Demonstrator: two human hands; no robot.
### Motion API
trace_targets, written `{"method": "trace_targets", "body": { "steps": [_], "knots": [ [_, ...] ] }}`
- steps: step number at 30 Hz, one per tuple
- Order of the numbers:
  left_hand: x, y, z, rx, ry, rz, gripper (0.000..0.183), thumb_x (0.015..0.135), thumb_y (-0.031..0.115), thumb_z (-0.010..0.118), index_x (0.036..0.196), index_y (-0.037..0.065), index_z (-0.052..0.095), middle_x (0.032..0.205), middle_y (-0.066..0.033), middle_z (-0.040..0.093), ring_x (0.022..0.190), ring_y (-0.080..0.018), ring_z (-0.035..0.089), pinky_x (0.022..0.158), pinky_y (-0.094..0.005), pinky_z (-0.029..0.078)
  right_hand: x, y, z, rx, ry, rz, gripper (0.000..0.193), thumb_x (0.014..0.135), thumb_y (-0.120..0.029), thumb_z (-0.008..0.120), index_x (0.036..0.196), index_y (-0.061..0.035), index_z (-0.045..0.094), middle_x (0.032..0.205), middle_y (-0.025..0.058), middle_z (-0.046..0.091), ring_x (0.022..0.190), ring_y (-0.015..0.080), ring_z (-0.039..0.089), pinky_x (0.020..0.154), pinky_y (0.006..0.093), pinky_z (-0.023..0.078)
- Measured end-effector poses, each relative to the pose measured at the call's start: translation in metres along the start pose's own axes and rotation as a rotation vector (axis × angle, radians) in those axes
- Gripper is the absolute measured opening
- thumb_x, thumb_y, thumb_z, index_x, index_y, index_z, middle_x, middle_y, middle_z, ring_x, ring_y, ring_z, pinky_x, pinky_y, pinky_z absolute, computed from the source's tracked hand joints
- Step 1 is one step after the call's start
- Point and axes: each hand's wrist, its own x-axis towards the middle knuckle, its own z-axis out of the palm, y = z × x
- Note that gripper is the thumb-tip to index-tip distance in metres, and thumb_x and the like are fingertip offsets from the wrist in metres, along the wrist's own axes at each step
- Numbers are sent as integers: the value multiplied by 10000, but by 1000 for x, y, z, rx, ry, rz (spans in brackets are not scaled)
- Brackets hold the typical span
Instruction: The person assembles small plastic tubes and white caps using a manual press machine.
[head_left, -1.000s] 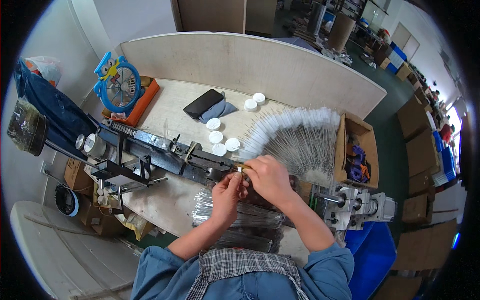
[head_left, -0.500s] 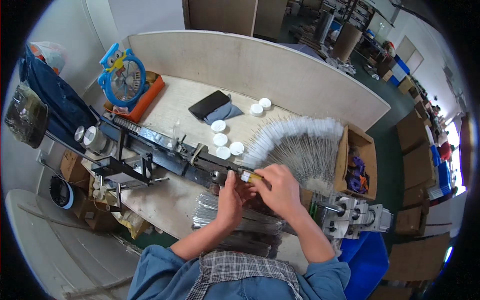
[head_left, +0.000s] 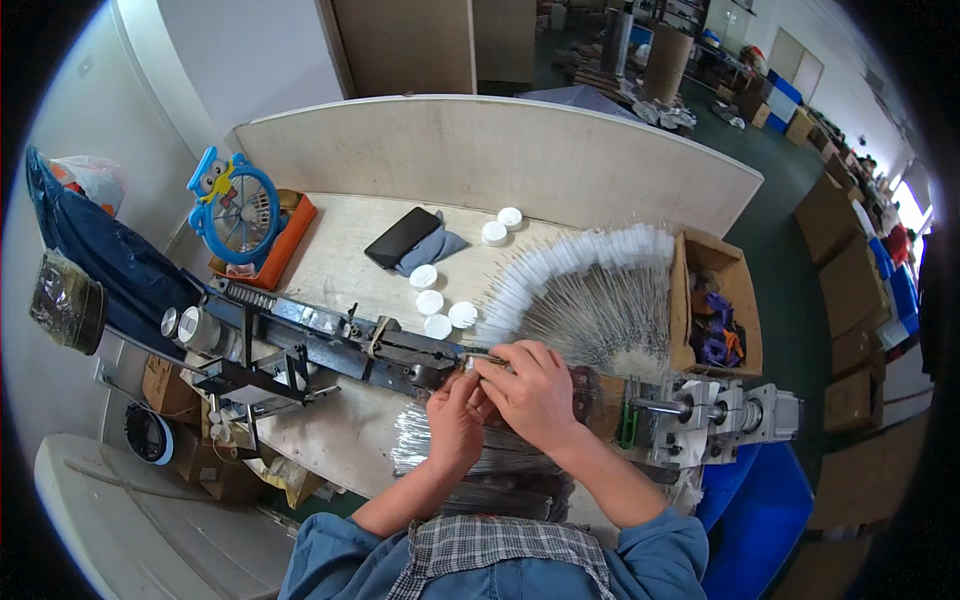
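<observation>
My two hands meet at the right end of a long black metal rail (head_left: 310, 345). The fingers of my left hand (head_left: 455, 420) are pinched together, and whatever lies between them is too small to make out. My right hand (head_left: 535, 395) is closed on a small yellowish piece (head_left: 485, 358), mostly covered by the fingers. Beneath my hands lies a bundle of thin metal wires (head_left: 420, 440). Beyond my right hand, many thin wires with white tips (head_left: 560, 262) are fanned out on the table.
Several white round lids (head_left: 430, 302) and a black phone (head_left: 402, 238) on a grey cloth lie beyond the rail. A blue toy-shaped fan (head_left: 240, 215) stands in an orange tray (head_left: 290, 240). To the right are a cardboard box (head_left: 745, 290) and a metal motor unit (head_left: 720, 415).
My head view has shifted, so the scene sits lower. My hands have drawn closer together at the rail's end, and the yellowish piece is now more covered by my fingers.
</observation>
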Motion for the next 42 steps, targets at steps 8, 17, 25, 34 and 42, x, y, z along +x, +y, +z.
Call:
{"method": "trace_targets", "body": {
  "steps": [8,17,25,34,42],
  "knots": [
    [0,-1,4,26,-3,-2,127,889,55,586,998,18,534,933,-74,628,842,-167,646,691,-280,526,-8,8,-13,48,-1,35,263,708,-167,732,969,-137,718,927,18,637,917,212,588,777,344,464],
    [0,-2,-11,21,-54,-17,163,933,128,544,1045,15,576,1008,-58,625,901,-134,626,782,-277,511,3,-8,1,105,-94,38,288,714,-117,705,1001,-115,695,1004,23,627,963,223,575,801,361,478],
    [3,-6,-18,-85,-56,-30,218,938,170,533,1036,-13,598,1015,-77,637,920,-159,631,811,-306,511,6,-12,6,138,-43,76,279,718,-117,709,997,-111,703,1015,18,630,969,221,575,816,361,474],
    [1,-6,-10,-85,-23,16,202,932,142,526,1004,-30,603,999,-88,637,905,-173,640,782,-301,532,6,-11,5,106,-37,76,280,709,-123,721,988,-114,702,1024,20,632,968,217,578,823,357,471],
    [-1,-2,-4,-93,-11,1,152,919,109,544,972,-22,601,968,-82,636,908,-181,645,786,-313,545,-6,-10,-8,59,39,108,276,685,-136,758,953,-89,714,1018,38,639,942,233,591,802,345,476]
  ]
}}
